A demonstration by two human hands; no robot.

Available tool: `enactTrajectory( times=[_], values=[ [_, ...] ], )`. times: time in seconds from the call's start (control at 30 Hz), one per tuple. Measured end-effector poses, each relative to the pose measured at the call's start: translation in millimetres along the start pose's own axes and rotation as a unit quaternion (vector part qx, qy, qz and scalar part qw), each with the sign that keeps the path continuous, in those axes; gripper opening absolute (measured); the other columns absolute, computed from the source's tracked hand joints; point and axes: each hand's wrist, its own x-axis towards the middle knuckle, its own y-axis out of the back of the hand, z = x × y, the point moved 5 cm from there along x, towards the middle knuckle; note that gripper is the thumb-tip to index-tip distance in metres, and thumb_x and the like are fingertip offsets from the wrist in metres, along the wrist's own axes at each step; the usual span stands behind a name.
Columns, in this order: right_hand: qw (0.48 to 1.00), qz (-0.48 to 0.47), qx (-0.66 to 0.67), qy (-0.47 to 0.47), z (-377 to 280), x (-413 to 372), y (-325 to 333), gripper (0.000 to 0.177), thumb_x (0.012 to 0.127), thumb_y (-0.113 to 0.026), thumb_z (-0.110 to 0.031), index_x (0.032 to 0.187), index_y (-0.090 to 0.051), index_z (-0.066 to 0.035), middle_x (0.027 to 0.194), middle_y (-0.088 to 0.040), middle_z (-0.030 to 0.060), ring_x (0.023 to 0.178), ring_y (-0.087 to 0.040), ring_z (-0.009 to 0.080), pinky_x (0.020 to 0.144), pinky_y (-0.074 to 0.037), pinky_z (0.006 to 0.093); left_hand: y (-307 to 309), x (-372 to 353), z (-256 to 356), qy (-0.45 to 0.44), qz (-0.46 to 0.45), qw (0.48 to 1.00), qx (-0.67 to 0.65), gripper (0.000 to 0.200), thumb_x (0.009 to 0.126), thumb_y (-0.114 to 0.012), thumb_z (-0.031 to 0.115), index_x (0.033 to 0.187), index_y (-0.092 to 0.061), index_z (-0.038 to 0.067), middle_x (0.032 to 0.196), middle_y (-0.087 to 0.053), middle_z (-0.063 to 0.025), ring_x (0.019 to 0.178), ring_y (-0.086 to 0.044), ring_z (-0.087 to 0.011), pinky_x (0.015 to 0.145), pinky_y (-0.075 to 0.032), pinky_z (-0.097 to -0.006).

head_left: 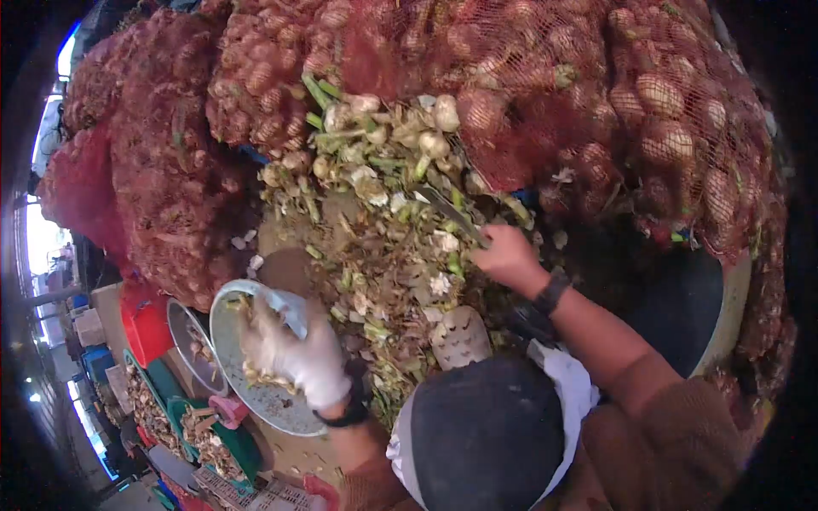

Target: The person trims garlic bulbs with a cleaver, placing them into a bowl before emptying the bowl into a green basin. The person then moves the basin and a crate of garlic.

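My right hand (509, 260), bare with a dark band at the wrist, is closed around a knife (452, 215). The blade points up and left over a pile of garlic bulbs (433, 145) with cut green stalks. In a white glove, my left hand (298, 353) is over a round pale-blue basin (220, 362). Motion smears its fingers, so whether they hold anything cannot be made out. Some garlic lies in the basin, partly hidden by the glove. Dry skins and stalk trimmings (366, 255) cover the ground between my hands.
Large red mesh sacks (409, 51) full of bulbs stand along the far side. A grey bowl (183, 341), a red container (143, 319) and green trays (234, 443) are at the left. My dark-clad knee (486, 434) and a patterned shoe (460, 336) are at the front.
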Motion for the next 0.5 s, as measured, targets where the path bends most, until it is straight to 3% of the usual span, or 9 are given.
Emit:
enactTrajectory(
  times=[0.07, 0.1, 0.13, 0.17, 0.2, 0.27, 0.3, 0.37, 0.5],
  values=[
    [0.99, 0.028, 0.132, 0.032, -33.0, 13.2, 10.1, 0.026, 0.07, -0.063, -0.024, 0.084, -0.064, -0.001, 0.078, -0.061, 0.0223, 0.074, -0.061, 0.0386, 0.067, -0.048, 0.0402, -48.3, 3.4, 45.1, -0.079, -0.181, 0.965, -0.172, 0.035, 0.068, -0.065, -0.003, 0.102, -0.062, 0.001, 0.102, -0.063, -0.0126, 0.095, -0.058, -0.0243, 0.085, -0.046, -0.0333],
    [0.975, 0.068, 0.2, 0.063, -45.2, 11.9, 18.1, 0.027, 0.07, -0.065, -0.023, 0.086, -0.064, -0.001, 0.077, -0.061, 0.0227, 0.073, -0.062, 0.037, 0.065, -0.048, 0.0383, -92.2, -15.8, 59.1, -0.086, -0.246, 0.922, -0.287, 0.036, 0.066, -0.065, 0.0, 0.102, -0.065, 0.005, 0.104, -0.063, -0.0126, 0.095, -0.059, -0.0263, 0.085, -0.046, -0.0374],
    [0.976, 0.071, 0.196, 0.065, -46.3, 10.9, 23.4, 0.027, 0.07, -0.065, -0.023, 0.086, -0.064, -0.001, 0.077, -0.061, 0.0227, 0.073, -0.062, 0.037, 0.065, -0.048, 0.0383, -115.0, -25.1, 99.8, -0.188, -0.228, 0.909, -0.293, 0.032, 0.064, -0.065, 0.005, 0.097, -0.065, 0.006, 0.098, -0.064, -0.0098, 0.089, -0.061, -0.0281, 0.081, -0.048, -0.0385],
    [0.973, 0.092, 0.203, 0.064, -44.5, 10.0, 30.0, 0.027, 0.07, -0.065, -0.023, 0.086, -0.065, -0.001, 0.077, -0.061, 0.0224, 0.072, -0.062, 0.0364, 0.065, -0.048, 0.0377, -143.6, -37.4, 132.7, -0.21, -0.33, 0.879, -0.272, 0.029, 0.066, -0.063, 0.007, 0.095, -0.065, 0.006, 0.094, -0.063, -0.0102, 0.087, -0.06, -0.0288, 0.078, -0.047, -0.0409],
    [0.969, 0.113, 0.212, 0.058, -41.9, 7.2, 36.9, 0.026, 0.071, -0.064, -0.022, 0.087, -0.065, -0.001, 0.076, -0.061, 0.022, 0.071, -0.061, 0.0358, 0.065, -0.048, 0.0372, -177.0, -61.7, 151.6, -0.275, -0.295, 0.864, -0.303, 0.026, 0.067, -0.062, 0.01, 0.092, -0.064, 0.006, 0.093, -0.06, -0.0116, 0.086, -0.057, -0.031, 0.076, -0.045, -0.0427],
    [0.973, 0.133, 0.187, 0.035, -35.3, -3.3, 53.2, 0.024, 0.073, -0.064, -0.019, 0.087, -0.064, 0.0, 0.074, -0.063, 0.018, 0.065, -0.062, 0.0272, 0.064, -0.048, 0.0355, -251.6, -105.2, 166.3, 0.057, -0.345, 0.876, -0.333, 0.023, 0.07, -0.061, 0.015, 0.091, -0.064, 0.007, 0.092, -0.058, -0.0145, 0.088, -0.054, -0.034, 0.077, -0.044, -0.0439],
    [0.96, 0.143, 0.24, 0.022, -30.1, -5.8, 59.5, 0.022, 0.073, -0.064, -0.017, 0.086, -0.064, 0.001, 0.073, -0.064, 0.0154, 0.064, -0.061, 0.0216, 0.064, -0.047, 0.0342, -251.5, -107.3, 169.5, 0.058, -0.346, 0.874, -0.337, 0.023, 0.07, -0.061, 0.015, 0.091, -0.064, 0.007, 0.092, -0.058, -0.0145, 0.088, -0.054, -0.034, 0.077, -0.044, -0.0439],
    [0.936, 0.161, 0.313, 0.01, -25.1, -6.7, 65.6, 0.021, 0.075, -0.063, -0.013, 0.087, -0.063, 0.003, 0.072, -0.064, 0.0083, 0.066, -0.053, 0.0084, 0.062, -0.046, 0.0291, -230.8, -98.7, 187.2, -0.147, -0.268, 0.948, -0.089, 0.023, 0.071, -0.06, 0.018, 0.091, -0.064, 0.006, 0.092, -0.056, -0.0165, 0.089, -0.053, -0.0365, 0.078, -0.043, -0.045],
    [0.956, 0.162, 0.242, 0.028, -9.1, -4.6, 68.0, 0.021, 0.075, -0.064, -0.016, 0.085, -0.063, 0.002, 0.071, -0.064, 0.0112, 0.066, -0.06, 0.015, 0.061, -0.047, 0.0297, -209.2, -84.0, 159.7, -0.071, -0.338, 0.897, -0.276, 0.024, 0.073, -0.056, 0.018, 0.09, -0.063, 0.002, 0.099, -0.058, -0.0203, 0.093, -0.053, -0.0381, 0.084, -0.043, -0.0445]
  ],
)
